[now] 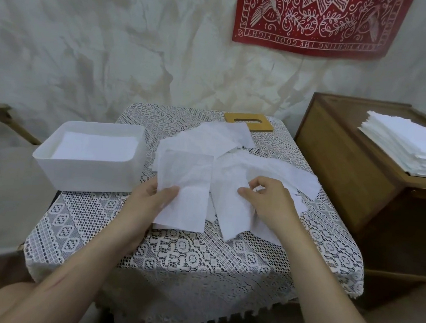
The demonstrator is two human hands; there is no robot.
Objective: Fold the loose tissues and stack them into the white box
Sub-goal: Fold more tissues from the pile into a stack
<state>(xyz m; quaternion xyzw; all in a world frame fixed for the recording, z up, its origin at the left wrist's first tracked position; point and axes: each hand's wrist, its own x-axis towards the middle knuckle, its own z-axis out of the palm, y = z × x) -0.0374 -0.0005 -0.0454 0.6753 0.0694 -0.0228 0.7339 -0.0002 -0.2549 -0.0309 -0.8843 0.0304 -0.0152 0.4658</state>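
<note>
**Forearms extended over the bench [199, 257]: tissue handling state**

Two bare forearms enter from the bottom edge and reach onto the lace-covered bench.

1. The right hand [270, 199] rests on the loose tissues [245, 164]. Its fingers [269, 182] are curled, and the thumb and forefinger pinch a sheet of the pile.
2. The left hand [150, 199] grips a folded tissue [187, 184] at its left edge, thumb on top and the remaining fingers mostly hidden under the sheet.
3. The folded tissue is a long, narrow white rectangle, slightly translucent, with faint creases. Its near end overhangs the lace. Its far end overlaps the pile.
4. The loose tissues form a disordered heap of thin, crumpled white sheets lying at different angles. The heap covers the centre and right of the bench.
5. The white box [86, 169] stands at the left edge of the bench, just beside the heap. It is open at the top and holds a flat layer of white tissues [95, 147].
6. A wooden lid [250, 121] with a slot lies at the far edge, partly under one sheet.
7. A wooden cabinet [346, 171] on the right carries a neat stack of white sheets [411, 149].
</note>
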